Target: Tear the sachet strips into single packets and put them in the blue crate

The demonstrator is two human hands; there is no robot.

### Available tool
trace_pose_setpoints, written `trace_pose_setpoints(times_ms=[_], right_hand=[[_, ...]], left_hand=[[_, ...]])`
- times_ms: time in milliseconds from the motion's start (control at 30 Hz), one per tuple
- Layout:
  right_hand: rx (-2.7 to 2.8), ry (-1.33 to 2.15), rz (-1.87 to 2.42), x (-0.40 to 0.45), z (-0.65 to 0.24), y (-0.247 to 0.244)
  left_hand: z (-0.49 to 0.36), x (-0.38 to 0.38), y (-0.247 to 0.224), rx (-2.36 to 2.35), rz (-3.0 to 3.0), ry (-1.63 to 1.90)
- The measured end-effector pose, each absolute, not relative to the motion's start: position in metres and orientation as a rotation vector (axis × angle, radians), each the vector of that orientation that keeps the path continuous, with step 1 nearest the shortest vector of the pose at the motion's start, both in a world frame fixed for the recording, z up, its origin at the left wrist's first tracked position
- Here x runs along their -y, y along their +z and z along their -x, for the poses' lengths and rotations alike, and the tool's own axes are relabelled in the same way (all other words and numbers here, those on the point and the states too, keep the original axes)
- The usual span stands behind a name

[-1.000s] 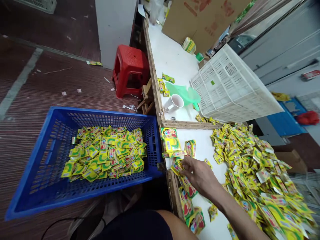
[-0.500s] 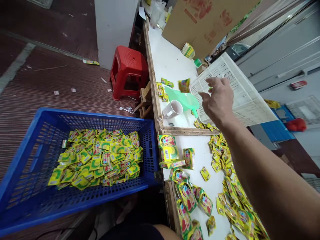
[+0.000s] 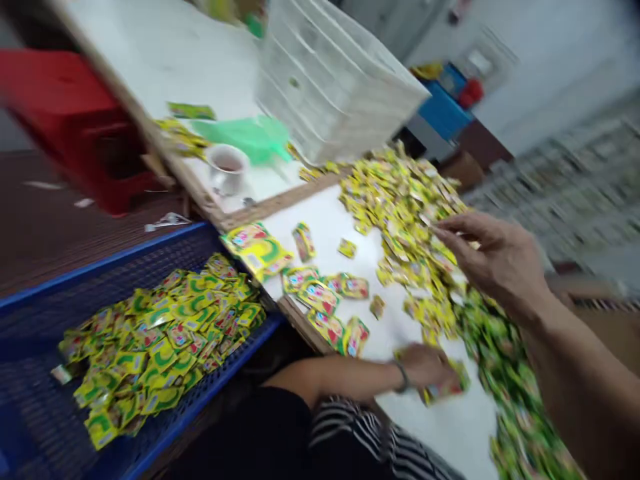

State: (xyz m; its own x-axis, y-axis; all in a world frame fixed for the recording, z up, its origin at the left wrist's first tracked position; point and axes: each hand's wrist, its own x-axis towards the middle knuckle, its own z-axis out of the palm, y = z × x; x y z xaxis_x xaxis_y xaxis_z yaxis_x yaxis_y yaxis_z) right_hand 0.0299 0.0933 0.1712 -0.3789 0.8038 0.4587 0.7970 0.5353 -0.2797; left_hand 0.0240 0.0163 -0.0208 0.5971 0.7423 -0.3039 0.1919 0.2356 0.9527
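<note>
Over the right side of a heap of small yellow packets is my right hand, its thumb and fingertips pinched together; whether something small is between them is blurred. Lower down, my left hand, with a band on its wrist, is closed on a red, yellow and green packet at the white tabletop. Larger flat packets lie along the table's near edge. Many yellow packets fill part of a blue crate at the lower left.
A white basket is tilted behind the heap. Near the wooden divider stand a white cup and a green plastic piece. Green packets are piled at the right. A red stool is at the left.
The view has turned right and down. My right hand has moved from the white basket to the yellow heap. The packet in mid-air is gone from view, and my left hand has appeared.
</note>
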Motion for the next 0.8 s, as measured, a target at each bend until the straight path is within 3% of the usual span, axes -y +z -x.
trace_pose_setpoints(times_ms=[133, 333, 533, 800], right_hand=[[1.624, 0.179, 1.738, -0.054, -0.151, 0.133], [1.080, 0.591, 1.917, 0.020, -0.265, 0.018], [1.001, 0.705, 1.888, 0.025, -0.275, -0.070], [1.430, 0.569, 2.002, -0.014, -0.251, -0.121]], left_hand=[[-0.054, -0.023, -0.041, -1.166, -1.380, 0.502], [-0.057, -0.053, -0.046, -1.263, -1.316, 0.719], [-0.049, -0.064, -0.043, -1.271, -1.196, 0.846], [-0.046, -0.060, -0.040, -1.149, -1.134, 0.748]])
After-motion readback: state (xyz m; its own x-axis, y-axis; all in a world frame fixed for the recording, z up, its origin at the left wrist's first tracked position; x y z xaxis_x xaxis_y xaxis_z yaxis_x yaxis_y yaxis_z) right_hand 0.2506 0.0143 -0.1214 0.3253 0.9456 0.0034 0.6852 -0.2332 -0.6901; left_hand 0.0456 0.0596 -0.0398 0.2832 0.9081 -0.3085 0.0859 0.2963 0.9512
